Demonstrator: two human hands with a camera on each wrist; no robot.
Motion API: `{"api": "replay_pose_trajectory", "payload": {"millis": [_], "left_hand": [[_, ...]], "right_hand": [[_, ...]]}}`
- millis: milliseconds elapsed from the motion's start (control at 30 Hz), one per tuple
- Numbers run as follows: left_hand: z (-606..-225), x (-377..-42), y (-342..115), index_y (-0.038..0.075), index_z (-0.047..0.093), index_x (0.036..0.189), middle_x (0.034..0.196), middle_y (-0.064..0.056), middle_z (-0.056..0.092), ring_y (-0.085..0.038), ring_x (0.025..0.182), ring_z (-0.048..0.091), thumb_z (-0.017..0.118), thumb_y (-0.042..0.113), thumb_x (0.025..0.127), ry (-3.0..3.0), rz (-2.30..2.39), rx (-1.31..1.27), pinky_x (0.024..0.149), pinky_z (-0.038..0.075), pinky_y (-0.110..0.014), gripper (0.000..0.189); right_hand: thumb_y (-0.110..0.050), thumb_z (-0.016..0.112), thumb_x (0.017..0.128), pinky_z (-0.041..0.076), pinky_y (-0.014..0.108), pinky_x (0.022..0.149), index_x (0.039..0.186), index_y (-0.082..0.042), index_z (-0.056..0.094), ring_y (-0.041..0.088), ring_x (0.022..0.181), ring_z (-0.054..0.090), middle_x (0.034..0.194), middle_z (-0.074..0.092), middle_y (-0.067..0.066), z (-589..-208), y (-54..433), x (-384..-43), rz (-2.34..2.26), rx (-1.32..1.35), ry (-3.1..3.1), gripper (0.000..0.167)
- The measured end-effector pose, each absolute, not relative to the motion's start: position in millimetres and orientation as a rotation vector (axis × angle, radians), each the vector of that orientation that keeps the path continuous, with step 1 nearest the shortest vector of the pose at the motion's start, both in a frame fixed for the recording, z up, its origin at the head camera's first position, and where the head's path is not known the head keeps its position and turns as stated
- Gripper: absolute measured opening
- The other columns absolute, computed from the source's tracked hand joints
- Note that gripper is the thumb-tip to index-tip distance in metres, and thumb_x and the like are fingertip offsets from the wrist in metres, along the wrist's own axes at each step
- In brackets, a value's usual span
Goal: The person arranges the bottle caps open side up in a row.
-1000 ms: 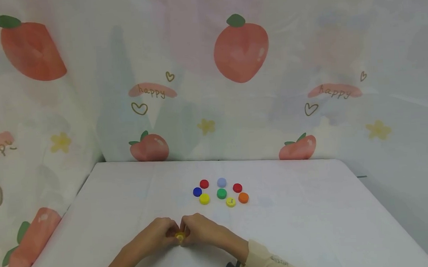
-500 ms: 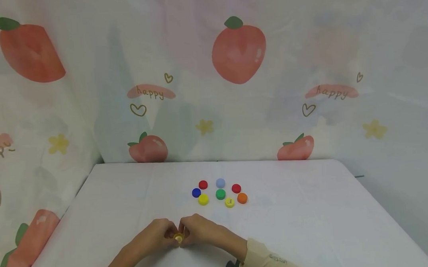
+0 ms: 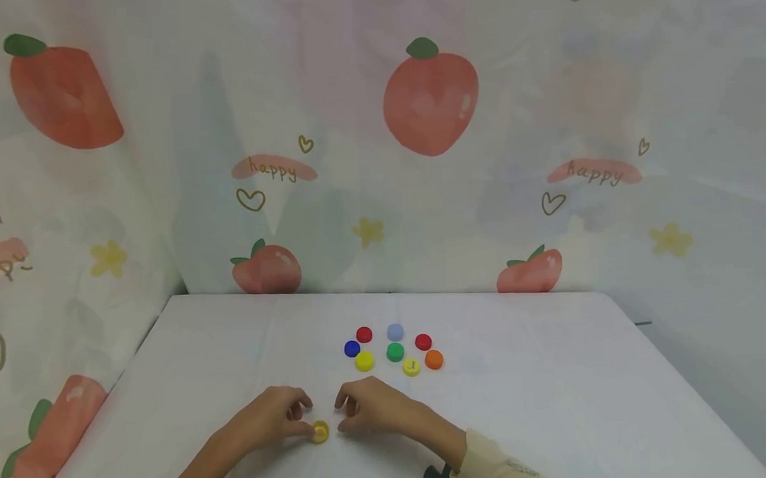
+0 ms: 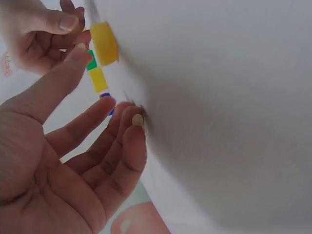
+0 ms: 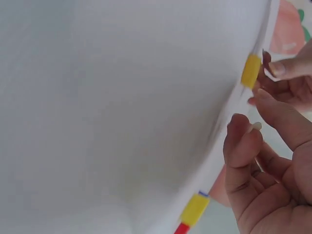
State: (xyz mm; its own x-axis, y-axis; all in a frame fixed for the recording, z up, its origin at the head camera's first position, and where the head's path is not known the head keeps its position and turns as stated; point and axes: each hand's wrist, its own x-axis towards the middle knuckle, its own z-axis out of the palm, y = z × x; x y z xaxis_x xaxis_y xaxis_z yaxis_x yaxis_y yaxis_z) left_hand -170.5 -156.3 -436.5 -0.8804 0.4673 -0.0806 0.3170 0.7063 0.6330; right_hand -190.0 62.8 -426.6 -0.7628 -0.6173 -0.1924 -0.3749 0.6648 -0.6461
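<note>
Facing each other across a narrow gap on the white, smooth-topped table [image 3: 556, 388]: left hand [image 3: 270, 417] and right hand [image 3: 379, 410], both with fingers loosely bent and released, thumb parted from forefinger, nothing in their grasp. Between the two thumbs, closer to the left one: a golden-yellow, round, plastic-looking cap [image 3: 320, 432], seen flat on the table. Right at the left thumb tip, partly overlapped by it from above; cannot tell whether touching or merely just beside. Clearly apart from the right thumb in the head view. Ahead of the right fingers, well apart from them: a loose cluster of eight small, round, plastic-looking caps. Nearest to those fingers, a bright yellow cap [image 3: 365, 361], then a dark blue cap [image 3: 352, 349] and a red cap [image 3: 364, 334] beyond. Farther to the right of the fingertips, a green cap [image 3: 395, 352] with a pale blue cap [image 3: 395, 332] behind, a yellow cap with a dark mark on top [image 3: 411, 367], an orange cap [image 3: 434, 359] and a second red cap [image 3: 423, 342]. Behind the right fingers, at the forearm, a beige cloth sleeve [image 3: 496, 468]. Far beyond all the fingers, a pale peach-printed backdrop [image 3: 344, 91].
</note>
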Motion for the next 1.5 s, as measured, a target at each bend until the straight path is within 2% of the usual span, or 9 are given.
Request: {"api": "replay_pose_trajectory", "payload": {"millis": [233, 467, 667, 833, 1000, 1200, 1500], "left_hand": [[-431.7, -179.3, -150.8, 0.008, 0.067, 0.097, 0.082, 0.004, 0.058, -0.01, 0.071, 0.053, 0.077, 0.014, 0.078, 2.819, 0.929, 0.554, 0.06, 0.048, -0.023, 0.022], [-420.5, -186.9, -138.8, 0.009, 0.067, 0.109, 0.099, -0.003, 0.064, -0.019, 0.088, 0.06, 0.076, 0.015, 0.08, 2.909, 0.964, 0.436, 0.072, 0.052, -0.031, 0.031], [-415.2, -195.3, -125.8, 0.008, 0.066, 0.111, 0.095, -0.005, 0.063, -0.018, 0.083, 0.059, 0.077, 0.014, 0.079, 2.977, 0.969, 0.41, 0.068, 0.052, -0.028, 0.035], [-414.6, -204.5, -114.7, 0.008, 0.066, 0.112, 0.098, -0.007, 0.063, -0.019, 0.084, 0.059, 0.076, 0.016, 0.08, 2.948, 0.965, 0.394, 0.067, 0.053, -0.027, 0.034], [-417.6, -216.8, -108.2, 0.007, 0.066, 0.112, 0.1, -0.008, 0.065, -0.019, 0.084, 0.06, 0.075, 0.016, 0.081, 2.929, 0.941, 0.374, 0.068, 0.053, -0.028, 0.033], [-423.6, -229.0, -98.5, 0.006, 0.068, 0.107, 0.094, -0.005, 0.065, -0.019, 0.085, 0.06, 0.075, 0.016, 0.081, 2.9, 0.945, 0.335, 0.07, 0.053, -0.028, 0.029], [-428.2, -234.9, -87.0, 0.007, 0.069, 0.103, 0.091, -0.006, 0.064, -0.019, 0.083, 0.06, 0.075, 0.016, 0.081, 2.856, 0.952, 0.317, 0.069, 0.053, -0.028, 0.025]], "right_hand": [[-0.019, 0.076, 0.08, 0.049, 0.017, 0.06, 0.102, -0.009, 0.066, 0.006, 0.067, 0.055, 0.078, 0.058, -0.008, -417.0, 88.4, -199.2, -0.842, -0.764, 2.576, 0.026], [-0.017, 0.074, 0.082, 0.05, 0.019, 0.061, 0.104, -0.005, 0.065, 0.011, 0.075, 0.057, 0.086, 0.062, -0.001, -409.1, 110.4, -209.3, -0.857, -0.736, 2.711, 0.028], [-0.013, 0.073, 0.083, 0.053, 0.023, 0.065, 0.106, -0.001, 0.065, 0.017, 0.082, 0.06, 0.092, 0.064, 0.007, -407.2, 116.9, -219.5, -0.926, -0.666, 2.767, 0.027], [-0.012, 0.072, 0.084, 0.053, 0.026, 0.069, 0.108, 0.0, 0.064, 0.021, 0.087, 0.061, 0.098, 0.064, 0.011, -410.3, 117.5, -225.6, -0.975, -0.664, 2.791, 0.029], [-0.013, 0.073, 0.083, 0.053, 0.025, 0.07, 0.107, 0.0, 0.064, 0.022, 0.088, 0.062, 0.096, 0.065, 0.009, -414.9, 113.4, -232.4, -0.988, -0.683, 2.817, 0.028], [-0.016, 0.074, 0.082, 0.053, 0.025, 0.069, 0.108, -0.003, 0.066, 0.018, 0.084, 0.06, 0.093, 0.065, 0.005, -419.7, 107.4, -239.6, -0.919, -0.576, 2.834, 0.03], [-0.018, 0.076, 0.081, 0.053, 0.027, 0.072, 0.108, -0.007, 0.067, 0.016, 0.082, 0.058, 0.091, 0.064, 0.003, -426.1, 96.3, -244.9, -0.815, -0.504, 2.863, 0.03]]}}
